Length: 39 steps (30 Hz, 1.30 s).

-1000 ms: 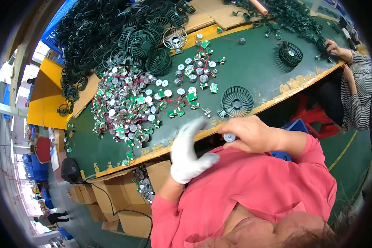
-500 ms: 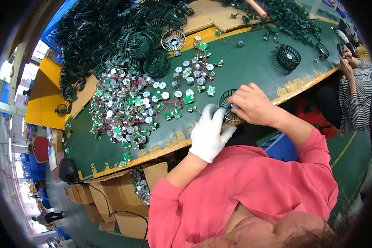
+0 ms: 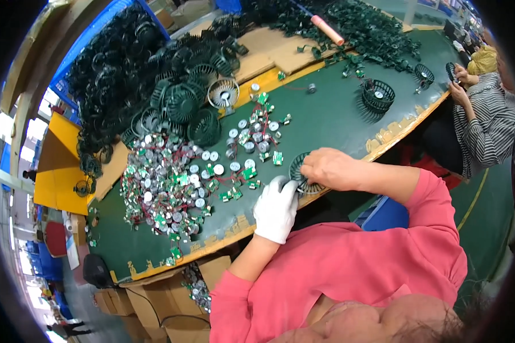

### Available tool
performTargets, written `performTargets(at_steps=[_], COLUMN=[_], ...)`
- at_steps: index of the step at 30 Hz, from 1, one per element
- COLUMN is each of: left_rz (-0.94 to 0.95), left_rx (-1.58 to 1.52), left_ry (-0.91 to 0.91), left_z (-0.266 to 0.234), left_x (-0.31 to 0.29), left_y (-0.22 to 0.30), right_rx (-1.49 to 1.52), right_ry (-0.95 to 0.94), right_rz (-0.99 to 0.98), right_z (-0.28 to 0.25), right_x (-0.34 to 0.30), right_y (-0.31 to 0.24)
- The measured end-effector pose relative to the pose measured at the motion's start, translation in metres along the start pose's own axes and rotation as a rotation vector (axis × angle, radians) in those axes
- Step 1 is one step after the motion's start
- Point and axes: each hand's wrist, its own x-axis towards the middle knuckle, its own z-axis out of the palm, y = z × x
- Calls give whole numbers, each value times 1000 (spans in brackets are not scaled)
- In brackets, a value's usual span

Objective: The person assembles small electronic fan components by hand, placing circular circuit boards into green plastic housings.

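A round dark-green fan cage rests at the table's near edge, its open side up. My left hand, in a white glove, is closed on the cage's lower left rim. My bare right hand reaches in from the right, with its bent fingers closed together over the inside of the cage. Whatever those fingertips pinch is hidden under the hand. Left of the cage lie small green circuit boards and round silver motors joined by red wires.
A heap of motors with boards covers the table's left part. Behind it rises a pile of dark-green fan cages. More cages stand at right. Small green parts lie at the back. A co-worker in stripes sits at far right.
The view has shifted, so the table sits lower in it. My left thumb, stretched out before, has come in against the cage. The right hand's fingers have drawn together over the cage.
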Motion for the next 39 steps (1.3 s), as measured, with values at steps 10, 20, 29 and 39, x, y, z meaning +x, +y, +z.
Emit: performTargets(at_steps=[10,20,29,39], left_rz=[29,-94,-21,26], left_rx=[-32,-318,-296,41], left_ry=[-27,-91,-41,-254], left_z=[-1,-30,-41,110], left_x=[10,18,116,244], left_y=[-8,-9,-14,-44], right_rx=[48,-89,-94,-240], right_ry=[-96,7,210,197], right_rz=[32,119,49,206], right_z=[-5,11,13,-7], right_x=[6,-11,-51,-63], right_y=[5,3,7,63])
